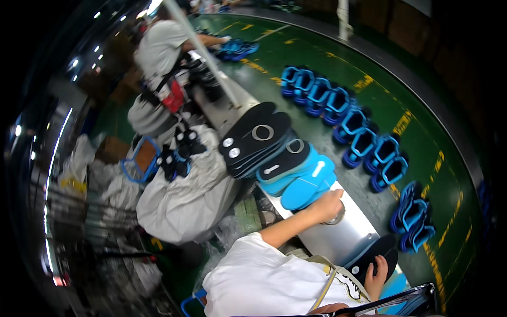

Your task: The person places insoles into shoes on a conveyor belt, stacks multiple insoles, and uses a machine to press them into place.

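On the white table, left hand curled just beside the light-blue insoles; can't tell if its grip holds anything. Right hand has fingers over a black insole at the near end, thumb hidden, can't tell if grip is closed on it. Black insole stack farther along. Blue-black shoes in a row beyond.

Bkgd's dim (strip light glaring), edges warped.
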The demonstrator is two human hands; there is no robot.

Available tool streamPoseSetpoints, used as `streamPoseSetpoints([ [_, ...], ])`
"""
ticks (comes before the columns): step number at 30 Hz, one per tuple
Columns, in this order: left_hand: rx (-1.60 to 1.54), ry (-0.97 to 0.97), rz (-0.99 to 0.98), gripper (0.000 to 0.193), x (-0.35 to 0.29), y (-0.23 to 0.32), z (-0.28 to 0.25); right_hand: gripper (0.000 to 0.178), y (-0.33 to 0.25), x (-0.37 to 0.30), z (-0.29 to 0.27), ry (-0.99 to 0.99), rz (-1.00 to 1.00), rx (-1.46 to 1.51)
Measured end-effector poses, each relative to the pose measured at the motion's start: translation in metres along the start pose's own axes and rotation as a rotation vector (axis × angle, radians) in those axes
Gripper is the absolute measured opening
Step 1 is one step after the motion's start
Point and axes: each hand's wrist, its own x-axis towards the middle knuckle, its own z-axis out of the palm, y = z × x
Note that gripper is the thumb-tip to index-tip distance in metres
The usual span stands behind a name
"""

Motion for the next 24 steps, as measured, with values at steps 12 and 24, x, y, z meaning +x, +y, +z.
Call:
streamPoseSetpoints([
  [12, 0.236, 0.151, 0.149, 0.022, -0.024, 0.010, 0.038, 0.020, 0.011, -0.013, 0.029, -0.164, -0.299, 0.007],
  [24, 0.121, 0.659, 0.282, 0.035, -0.047, 0.079, -0.053, 0.027, 0.019, -0.036, 0.043, -0.235, -0.291, 0.005],
])
